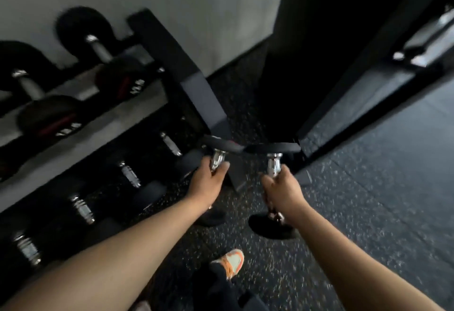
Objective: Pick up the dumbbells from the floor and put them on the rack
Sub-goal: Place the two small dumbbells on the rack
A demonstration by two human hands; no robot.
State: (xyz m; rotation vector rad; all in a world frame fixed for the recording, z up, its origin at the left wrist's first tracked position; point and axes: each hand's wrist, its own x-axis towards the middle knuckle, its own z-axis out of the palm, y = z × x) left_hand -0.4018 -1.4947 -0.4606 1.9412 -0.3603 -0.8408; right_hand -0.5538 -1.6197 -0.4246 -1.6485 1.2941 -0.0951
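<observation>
Left hand (208, 183) wrapped tight round chrome handle of left dumbbell (222, 146); right hand (282, 191) likewise clamped on right dumbbell (274, 149). Both held above speckled floor (368, 200), far heads touching, just right of rack (157, 47). Orange shoe (231, 261) below.

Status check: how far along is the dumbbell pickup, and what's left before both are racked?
Done: several dumbbells already sit on the rack, on its upper and lower tiers. In hand: the left hand grips one dumbbell and the right hand grips another dumbbell, by their chrome handles. Whether they have cleared the floor is unclear. Left: carrying both over and setting them on the rack.
</observation>
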